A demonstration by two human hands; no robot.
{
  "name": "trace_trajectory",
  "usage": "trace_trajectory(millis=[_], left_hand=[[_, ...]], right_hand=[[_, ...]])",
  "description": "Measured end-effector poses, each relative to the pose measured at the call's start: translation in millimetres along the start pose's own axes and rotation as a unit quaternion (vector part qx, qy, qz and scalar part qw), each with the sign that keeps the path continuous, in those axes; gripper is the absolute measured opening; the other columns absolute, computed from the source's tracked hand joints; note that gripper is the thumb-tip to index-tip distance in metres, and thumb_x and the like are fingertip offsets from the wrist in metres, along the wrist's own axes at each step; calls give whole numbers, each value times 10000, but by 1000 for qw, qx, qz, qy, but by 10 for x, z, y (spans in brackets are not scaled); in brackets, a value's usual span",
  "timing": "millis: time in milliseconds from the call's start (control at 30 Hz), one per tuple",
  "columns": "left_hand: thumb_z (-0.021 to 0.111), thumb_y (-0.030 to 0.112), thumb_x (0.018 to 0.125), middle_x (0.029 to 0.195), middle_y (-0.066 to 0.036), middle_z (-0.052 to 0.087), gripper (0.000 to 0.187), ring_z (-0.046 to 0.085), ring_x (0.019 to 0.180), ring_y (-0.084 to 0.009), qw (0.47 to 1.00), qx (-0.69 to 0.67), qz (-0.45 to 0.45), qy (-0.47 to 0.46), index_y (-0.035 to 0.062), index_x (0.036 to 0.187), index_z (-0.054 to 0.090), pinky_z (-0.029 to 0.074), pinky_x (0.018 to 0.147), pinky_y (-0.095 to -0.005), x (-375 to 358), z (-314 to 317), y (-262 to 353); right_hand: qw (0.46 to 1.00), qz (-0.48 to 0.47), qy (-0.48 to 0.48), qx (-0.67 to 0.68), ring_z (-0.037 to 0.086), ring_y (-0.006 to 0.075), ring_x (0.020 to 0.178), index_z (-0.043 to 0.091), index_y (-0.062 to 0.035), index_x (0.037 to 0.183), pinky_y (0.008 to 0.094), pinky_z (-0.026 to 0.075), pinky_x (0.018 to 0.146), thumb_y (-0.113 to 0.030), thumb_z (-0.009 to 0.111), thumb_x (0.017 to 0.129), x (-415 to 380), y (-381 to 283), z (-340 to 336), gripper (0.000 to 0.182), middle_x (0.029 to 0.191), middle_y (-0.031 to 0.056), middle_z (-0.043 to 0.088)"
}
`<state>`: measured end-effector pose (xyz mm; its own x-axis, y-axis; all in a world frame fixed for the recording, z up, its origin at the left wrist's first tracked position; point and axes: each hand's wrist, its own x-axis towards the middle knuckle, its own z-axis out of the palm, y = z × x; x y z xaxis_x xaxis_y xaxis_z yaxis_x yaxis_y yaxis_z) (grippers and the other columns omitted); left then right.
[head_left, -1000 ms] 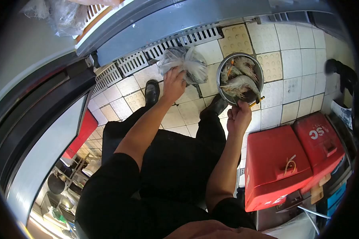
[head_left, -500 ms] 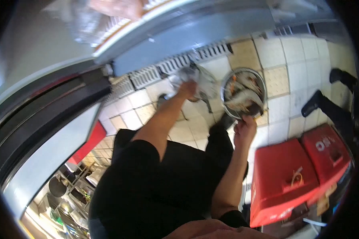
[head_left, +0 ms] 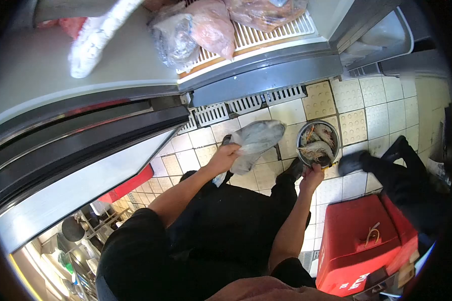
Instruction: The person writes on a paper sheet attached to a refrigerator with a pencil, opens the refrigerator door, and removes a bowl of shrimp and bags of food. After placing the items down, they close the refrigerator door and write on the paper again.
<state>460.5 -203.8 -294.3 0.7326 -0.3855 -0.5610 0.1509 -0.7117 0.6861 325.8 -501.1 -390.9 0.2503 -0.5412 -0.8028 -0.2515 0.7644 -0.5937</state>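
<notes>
In the head view, my left hand (head_left: pixel 223 158) is closed on the gathered end of a clear plastic bag (head_left: pixel 260 138). The bag hangs out to the right of that hand, above the tiled floor, and what is in it, if anything, I cannot make out. My right hand (head_left: pixel 314 175) grips the near edge of a round metal bowl (head_left: pixel 299 136). Large raw prawns (head_left: pixel 317 150) with orange feelers lie in the bowl. Bag and bowl are apart, the bowl being on the right.
Ahead stands an open fridge or freezer with bagged meat (head_left: pixel 213 25) on a white rack (head_left: pixel 281 31). Its door (head_left: pixel 80 180) swings out at left. Red boxes (head_left: pixel 359 236) stand at lower right. Another person's legs (head_left: pixel 386 170) are close by on the right.
My left hand has drawn back slightly with the bag, which now stretches out more visibly. The bowl stays in my right hand. The other person's legs have come nearer. The view has shifted, showing more shelf.
</notes>
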Motion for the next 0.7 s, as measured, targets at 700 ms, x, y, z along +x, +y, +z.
trace_trajectory(millis=[700], left_hand=[[535, 29, 902, 1095, -100, 589, 251, 562, 991, -208, 573, -646, 234, 447, -3, 1151, 524, 429, 891, -347, 1175, -2695, 1596]], right_hand=[[974, 20, -221, -50, 320, 71, 393, 469, -102, 752, 265, 302, 353, -60, 554, 793, -1608, -1148, 1297, 103, 563, -40, 388]])
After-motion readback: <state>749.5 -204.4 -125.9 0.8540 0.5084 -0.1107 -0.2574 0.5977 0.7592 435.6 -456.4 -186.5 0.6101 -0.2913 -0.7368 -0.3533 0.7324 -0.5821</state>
